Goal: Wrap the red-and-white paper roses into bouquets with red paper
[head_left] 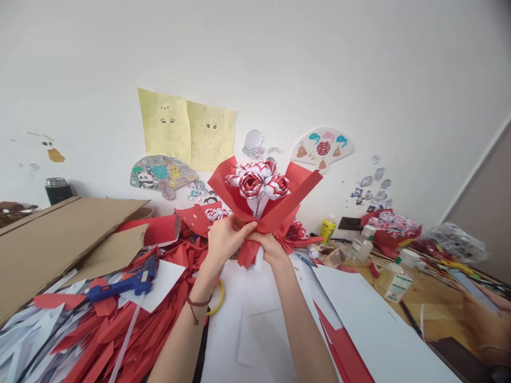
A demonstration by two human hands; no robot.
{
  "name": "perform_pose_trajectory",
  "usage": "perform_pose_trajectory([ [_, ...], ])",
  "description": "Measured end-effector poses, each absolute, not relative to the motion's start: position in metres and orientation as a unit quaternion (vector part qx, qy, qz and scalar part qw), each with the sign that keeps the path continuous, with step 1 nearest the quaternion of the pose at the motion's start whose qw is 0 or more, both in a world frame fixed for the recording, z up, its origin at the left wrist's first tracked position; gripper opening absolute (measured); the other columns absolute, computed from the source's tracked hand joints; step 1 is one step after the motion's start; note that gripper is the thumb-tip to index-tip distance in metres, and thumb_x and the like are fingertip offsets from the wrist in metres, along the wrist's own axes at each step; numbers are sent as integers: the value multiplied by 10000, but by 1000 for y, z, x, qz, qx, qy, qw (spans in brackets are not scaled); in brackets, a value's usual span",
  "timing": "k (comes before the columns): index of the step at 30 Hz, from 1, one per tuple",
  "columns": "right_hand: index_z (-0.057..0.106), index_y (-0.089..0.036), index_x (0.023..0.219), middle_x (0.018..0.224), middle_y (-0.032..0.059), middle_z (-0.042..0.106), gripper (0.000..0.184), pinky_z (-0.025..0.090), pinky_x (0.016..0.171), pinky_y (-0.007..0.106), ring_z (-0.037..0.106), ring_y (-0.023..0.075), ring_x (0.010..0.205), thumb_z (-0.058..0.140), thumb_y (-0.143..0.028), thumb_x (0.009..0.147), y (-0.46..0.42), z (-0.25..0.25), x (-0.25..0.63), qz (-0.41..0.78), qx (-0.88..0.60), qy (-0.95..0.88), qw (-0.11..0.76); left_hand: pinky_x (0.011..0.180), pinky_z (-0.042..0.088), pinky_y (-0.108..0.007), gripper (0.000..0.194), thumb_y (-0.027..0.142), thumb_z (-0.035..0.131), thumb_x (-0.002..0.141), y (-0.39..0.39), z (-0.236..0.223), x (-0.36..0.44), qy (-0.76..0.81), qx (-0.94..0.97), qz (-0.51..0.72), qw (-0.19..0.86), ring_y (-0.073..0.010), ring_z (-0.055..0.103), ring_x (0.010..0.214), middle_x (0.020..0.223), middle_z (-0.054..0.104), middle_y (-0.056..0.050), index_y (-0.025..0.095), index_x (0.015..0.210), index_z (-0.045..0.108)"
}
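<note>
A bouquet of red and white paper flowers (252, 184) stands upright in front of me, wrapped in red paper (297, 194). Both my hands grip it low down, where the wrapping gathers. My left hand (225, 236) presses its thumb against the front of the gathered paper. From the right, my right hand (269, 246) closes round the base, its fingers partly hidden behind the wrapping. Pleated red paper and a white end stick out below the grip. White sheets (259, 330) lie on the table beneath my forearms.
To the left, a blue glue gun (123, 284) rests on red paper strips (131, 324), near cardboard (64, 234). Clear bottles (399, 279), a yellow bottle (328, 229) and another bouquet (391, 223) stand right. Another person's hand (485, 319) holds a phone (473, 287) at the right edge.
</note>
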State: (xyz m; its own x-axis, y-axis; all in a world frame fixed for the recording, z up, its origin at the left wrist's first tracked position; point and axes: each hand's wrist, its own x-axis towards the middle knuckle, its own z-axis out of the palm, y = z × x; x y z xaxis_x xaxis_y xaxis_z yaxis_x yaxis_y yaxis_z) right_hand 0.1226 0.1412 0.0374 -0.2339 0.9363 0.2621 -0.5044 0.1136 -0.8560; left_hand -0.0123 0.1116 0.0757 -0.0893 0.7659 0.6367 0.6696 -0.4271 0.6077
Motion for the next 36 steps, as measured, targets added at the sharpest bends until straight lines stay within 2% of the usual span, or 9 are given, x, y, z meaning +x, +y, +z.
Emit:
perform_pose_trajectory([
  [4,688,-146,785,797,33,708,243,543,729,309,675,196,739,830,-159,588,145,33,120,638,-203,-477,569,613,380,-265,393,573,573,814,102,82,-10,533,640,553,20,-192,629,652,641,690,-28,218,668,654],
  [10,697,-142,764,785,39,702,224,543,664,307,647,175,654,840,-175,595,150,27,121,640,-194,-482,567,664,445,-255,421,564,539,839,101,84,-8,489,637,586,110,-172,657,678,698,729,-32,192,708,686],
  [15,676,-131,737,691,21,660,231,513,643,280,612,153,611,838,-185,581,151,29,117,621,-200,-475,591,675,459,-275,449,543,530,841,97,87,-8,511,597,603,137,-185,664,622,543,674,-22,184,604,657],
  [18,663,-137,722,679,13,653,219,496,638,270,597,146,600,817,-163,569,150,30,116,617,-196,-476,596,633,452,-266,372,460,570,821,97,88,-9,502,600,605,147,-180,653,592,519,656,-13,174,588,622],
  [22,666,-135,725,621,17,632,159,470,615,265,575,146,576,775,-164,612,150,30,121,621,-193,-496,576,493,411,-233,250,342,544,821,101,88,-12,411,629,602,268,-132,575,447,533,652,9,174,640,581],
  [24,666,-136,729,602,16,620,142,460,607,262,565,142,565,761,-168,628,151,30,122,626,-186,-501,567,479,415,-232,269,371,539,831,102,88,-12,396,632,602,286,-128,567,434,547,661,3,174,655,590],
  [29,652,-161,703,618,-6,618,215,447,573,269,540,136,541,802,-168,550,152,31,112,604,-201,-457,621,581,468,-255,388,481,587,801,101,86,-4,495,605,599,174,-175,646,555,516,658,-37,169,574,631],
  [32,640,-167,668,609,-6,613,245,452,584,283,542,145,548,838,-208,531,152,30,106,609,-198,-449,624,516,449,-240,345,447,596,790,104,82,-1,450,596,618,247,-153,615,502,543,669,-38,160,605,643],
  [36,625,-157,621,559,2,587,201,439,587,261,533,135,545,809,-224,577,151,29,106,621,-182,-472,600,435,395,-219,378,412,574,818,105,83,-7,409,587,628,306,-109,511,376,429,580,-4,161,536,586],
])
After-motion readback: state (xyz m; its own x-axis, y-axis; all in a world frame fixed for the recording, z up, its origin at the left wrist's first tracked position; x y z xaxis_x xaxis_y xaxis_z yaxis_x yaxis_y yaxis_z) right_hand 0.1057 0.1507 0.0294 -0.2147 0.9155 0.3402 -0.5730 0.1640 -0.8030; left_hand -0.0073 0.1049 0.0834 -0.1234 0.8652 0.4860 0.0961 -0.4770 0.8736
